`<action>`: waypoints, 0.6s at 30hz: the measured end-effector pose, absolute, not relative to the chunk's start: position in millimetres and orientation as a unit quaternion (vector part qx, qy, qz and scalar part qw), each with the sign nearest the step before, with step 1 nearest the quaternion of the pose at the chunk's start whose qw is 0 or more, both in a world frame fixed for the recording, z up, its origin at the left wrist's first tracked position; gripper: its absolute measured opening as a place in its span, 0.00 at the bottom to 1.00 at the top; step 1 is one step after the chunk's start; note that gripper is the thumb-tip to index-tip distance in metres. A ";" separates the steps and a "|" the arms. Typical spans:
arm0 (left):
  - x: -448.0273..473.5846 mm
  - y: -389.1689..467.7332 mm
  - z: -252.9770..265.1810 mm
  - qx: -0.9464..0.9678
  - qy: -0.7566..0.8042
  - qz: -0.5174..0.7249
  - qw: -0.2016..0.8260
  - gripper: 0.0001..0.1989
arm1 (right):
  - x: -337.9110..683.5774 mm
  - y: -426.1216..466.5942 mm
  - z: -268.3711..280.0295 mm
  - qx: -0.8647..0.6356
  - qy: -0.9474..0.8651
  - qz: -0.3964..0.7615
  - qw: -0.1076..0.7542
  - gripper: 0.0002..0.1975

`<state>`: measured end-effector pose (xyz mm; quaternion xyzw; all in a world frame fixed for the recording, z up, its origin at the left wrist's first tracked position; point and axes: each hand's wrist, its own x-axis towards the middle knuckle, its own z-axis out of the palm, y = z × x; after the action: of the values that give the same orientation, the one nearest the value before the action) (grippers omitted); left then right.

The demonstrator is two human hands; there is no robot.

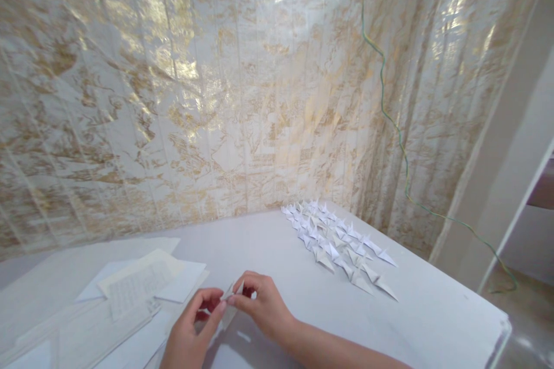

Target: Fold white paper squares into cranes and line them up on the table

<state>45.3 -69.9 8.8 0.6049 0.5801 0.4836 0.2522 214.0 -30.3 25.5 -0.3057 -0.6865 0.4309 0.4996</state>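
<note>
Between my two hands, low above the white table point(346, 328), is a small folded piece of white paper point(229, 316) with pointed tips sticking up. My left hand point(197, 320) pinches its left side between thumb and fingers. From the right, my right hand point(259, 300) pinches the paper near its upper tips. My fingers cover part of the folds. Farther right on the table stand several folded paper cranes point(333, 239), set close together in slanting rows.
Loose paper sheets point(138, 285), some printed, lie in an overlapping pile at left. A gold-patterned curtain point(216, 98) hangs behind the table. A thin green wire point(400, 138) hangs down at right, past the table's right edge.
</note>
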 end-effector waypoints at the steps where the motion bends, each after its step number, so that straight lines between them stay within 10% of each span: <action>1: 44.5 -70.7 10.4 0.608 0.577 0.488 0.245 0.21 | 214.4 -29.6 24.4 -0.307 -0.693 0.421 0.498 0.09; 18: 42.5 -76.4 20.5 0.619 0.550 0.504 0.246 0.15 | 213.5 -30.7 24.9 -0.285 -0.736 0.370 0.491 0.18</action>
<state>42.5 -76.4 20.5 0.6187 0.5500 0.5042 0.2460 213.5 -30.7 24.9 -0.2846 -0.7356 0.3698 0.4911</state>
